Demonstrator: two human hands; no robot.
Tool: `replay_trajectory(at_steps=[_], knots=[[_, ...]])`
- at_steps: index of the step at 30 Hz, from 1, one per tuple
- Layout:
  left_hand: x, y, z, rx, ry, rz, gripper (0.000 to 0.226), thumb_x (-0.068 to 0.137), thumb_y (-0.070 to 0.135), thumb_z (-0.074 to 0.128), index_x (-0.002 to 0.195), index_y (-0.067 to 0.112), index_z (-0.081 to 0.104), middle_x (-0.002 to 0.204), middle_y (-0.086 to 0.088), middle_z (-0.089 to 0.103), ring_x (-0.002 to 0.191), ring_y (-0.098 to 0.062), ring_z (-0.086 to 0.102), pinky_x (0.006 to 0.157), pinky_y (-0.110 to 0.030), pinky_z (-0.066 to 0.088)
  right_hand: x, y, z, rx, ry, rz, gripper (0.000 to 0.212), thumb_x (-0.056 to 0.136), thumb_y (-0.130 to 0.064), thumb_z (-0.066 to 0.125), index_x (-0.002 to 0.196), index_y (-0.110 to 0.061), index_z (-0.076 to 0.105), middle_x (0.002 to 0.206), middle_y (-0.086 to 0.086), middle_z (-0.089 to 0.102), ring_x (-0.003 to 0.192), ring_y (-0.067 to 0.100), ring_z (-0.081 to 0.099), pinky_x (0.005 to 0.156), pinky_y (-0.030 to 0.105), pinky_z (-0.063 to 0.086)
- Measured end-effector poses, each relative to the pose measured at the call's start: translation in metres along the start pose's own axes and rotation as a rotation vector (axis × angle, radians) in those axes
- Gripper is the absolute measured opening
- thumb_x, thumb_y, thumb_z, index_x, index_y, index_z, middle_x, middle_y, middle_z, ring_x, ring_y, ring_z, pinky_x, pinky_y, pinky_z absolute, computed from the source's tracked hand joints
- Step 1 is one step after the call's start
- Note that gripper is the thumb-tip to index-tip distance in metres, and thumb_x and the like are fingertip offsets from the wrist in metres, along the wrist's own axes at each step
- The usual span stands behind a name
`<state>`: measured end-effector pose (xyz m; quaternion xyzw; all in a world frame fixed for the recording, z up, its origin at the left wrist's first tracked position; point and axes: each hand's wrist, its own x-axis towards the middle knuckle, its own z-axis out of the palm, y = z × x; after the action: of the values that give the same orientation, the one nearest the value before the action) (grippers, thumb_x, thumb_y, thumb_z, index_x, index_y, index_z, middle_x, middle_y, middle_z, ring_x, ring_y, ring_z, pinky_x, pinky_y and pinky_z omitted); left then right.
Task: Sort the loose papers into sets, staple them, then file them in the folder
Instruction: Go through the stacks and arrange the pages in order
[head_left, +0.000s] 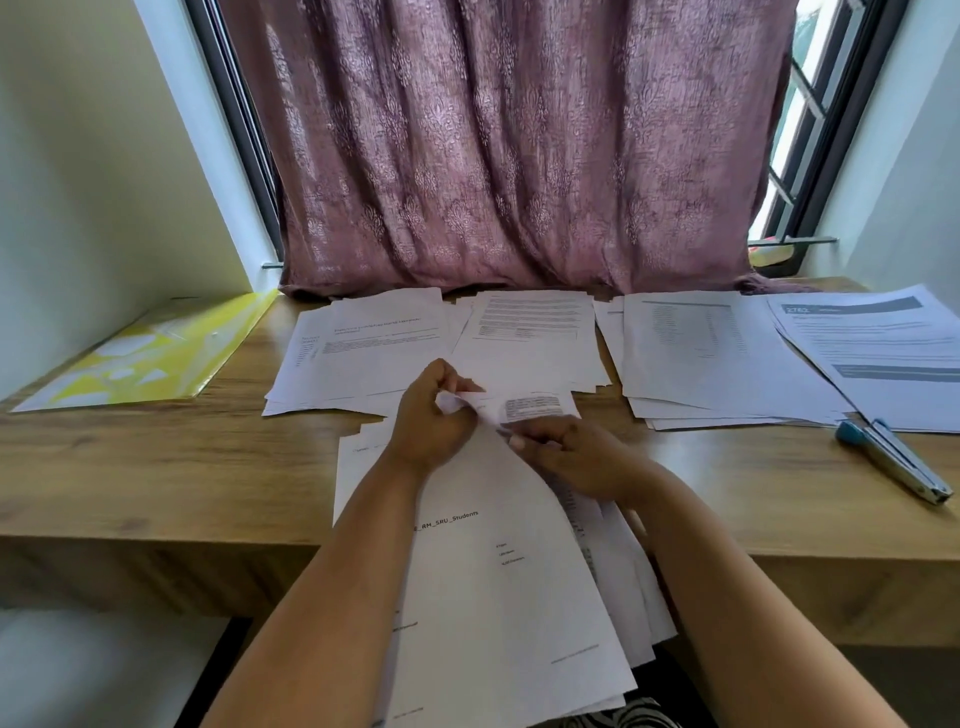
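Behind everything, a mauve patterned curtain (509, 145) hanging across a window (810, 130) down to the back edge of a wooden counter (156, 467). Spread across the far half of that counter, four piles of printed papers: one at left (358, 353), one in the middle (530, 338), one to the right of it (696, 353) and one at the far right (883, 353) with grey header bars – edges overlapping in places, sheets fanned unevenly. Nearer, a loose stack (493, 571) lying over the front edge of the counter and sticking out past it, top sheet printed with "_RM_SRU_Students". At far left, flat on the counter and apart from the piles, a yellow folder (156, 358). At right, just beside the far-right pile, a stapler (893, 460) with a blue end, lying on its side. Over the top of the near stack, both hands: left hand (431, 415) pinching the curled-up corner of a sheet (519, 408), fingers bent round it – right hand (571, 457) resting on the stack beside it, fingers gripping the edge of the same lifted sheets.
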<state>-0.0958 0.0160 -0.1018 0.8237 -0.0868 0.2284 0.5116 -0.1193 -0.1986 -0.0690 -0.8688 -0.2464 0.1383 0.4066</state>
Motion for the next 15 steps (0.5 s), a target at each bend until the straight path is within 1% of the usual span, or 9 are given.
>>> replay_trajectory(at_steps=[1,2,4,6,8,11,12,13,15], knots=[[0.001,-0.001,-0.001,0.013,0.001,0.014,0.026,0.078,0.017,0.072,0.085,0.017,0.046,0.088,-0.006,0.067,0.083,-0.021,0.065,0.067,-0.035,0.053,-0.005,0.001,-0.001,0.107,-0.048,0.001,0.054,0.085,-0.071,0.044,0.122,-0.037,0.063,0.127,-0.019,0.060,0.119,0.006,0.053,0.101,0.026,0.041],[0.001,-0.001,-0.001,0.037,-0.006,0.024,0.029,0.079,0.017,0.073,0.090,0.019,0.046,0.090,-0.008,0.064,0.082,-0.020,0.063,0.065,-0.032,0.052,-0.008,0.003,-0.005,0.202,-0.046,0.028,0.066,0.078,-0.081,0.037,0.120,-0.038,0.065,0.124,-0.017,0.063,0.117,0.007,0.056,0.101,0.030,0.043],[0.001,0.001,-0.002,0.069,-0.021,0.066,0.032,0.082,0.012,0.073,0.104,0.019,0.052,0.099,-0.002,0.064,0.088,-0.010,0.061,0.071,-0.023,0.053,-0.004,0.009,-0.017,0.283,0.079,0.110,0.070,0.079,-0.078,0.031,0.110,-0.029,0.070,0.111,-0.007,0.070,0.107,0.015,0.063,0.094,0.033,0.049],[0.002,0.000,-0.001,0.106,-0.030,0.106,0.021,0.082,0.012,0.070,0.100,0.015,0.060,0.095,0.001,0.066,0.085,-0.010,0.062,0.069,-0.023,0.051,0.007,0.015,-0.029,0.059,0.307,0.231,0.058,0.088,-0.066,0.042,0.110,-0.018,0.067,0.110,0.000,0.068,0.102,0.019,0.062,0.090,0.034,0.050],[0.003,-0.001,0.000,0.156,-0.029,0.153,0.009,0.079,0.020,0.067,0.082,0.011,0.065,0.082,-0.003,0.067,0.074,-0.017,0.062,0.062,-0.032,0.050,0.017,0.021,-0.035,-0.146,0.398,0.352,0.057,0.084,-0.057,0.063,0.123,-0.015,0.060,0.123,0.001,0.063,0.106,0.019,0.058,0.089,0.031,0.047],[0.005,-0.004,0.000,0.139,-0.010,0.193,0.010,0.081,0.027,0.065,0.075,0.019,0.065,0.078,-0.002,0.067,0.071,-0.018,0.062,0.062,-0.038,0.052,0.028,0.019,-0.035,-0.160,0.371,0.398,0.085,0.068,-0.053,0.080,0.133,-0.009,0.048,0.131,0.005,0.058,0.118,0.024,0.056,0.092,0.031,0.046],[0.004,-0.004,0.000,0.111,-0.008,0.200,0.006,0.082,0.024,0.064,0.076,0.026,0.065,0.079,0.002,0.067,0.073,-0.015,0.063,0.063,-0.037,0.053,0.031,0.017,-0.034,-0.155,0.371,0.399,0.087,0.066,-0.051,0.083,0.132,-0.008,0.047,0.130,0.006,0.059,0.117,0.025,0.056,0.090,0.030,0.047],[0.004,-0.004,0.000,0.088,0.000,0.198,0.015,0.082,0.018,0.064,0.077,0.032,0.064,0.081,0.007,0.068,0.075,-0.012,0.063,0.065,-0.034,0.053,0.033,0.016,-0.034,-0.131,0.368,0.406,0.086,0.065,-0.047,0.085,0.131,-0.008,0.047,0.127,0.007,0.060,0.114,0.025,0.058,0.088,0.029,0.047],[0.003,-0.004,-0.001,0.050,0.003,0.178,0.028,0.082,0.007,0.063,0.079,0.035,0.065,0.085,0.009,0.069,0.079,-0.008,0.065,0.068,-0.030,0.052,0.036,0.020,-0.032,0.033,0.358,0.419,0.078,0.063,-0.035,0.089,0.127,-0.013,0.050,0.122,0.004,0.061,0.107,0.025,0.061,0.088,0.033,0.052]])
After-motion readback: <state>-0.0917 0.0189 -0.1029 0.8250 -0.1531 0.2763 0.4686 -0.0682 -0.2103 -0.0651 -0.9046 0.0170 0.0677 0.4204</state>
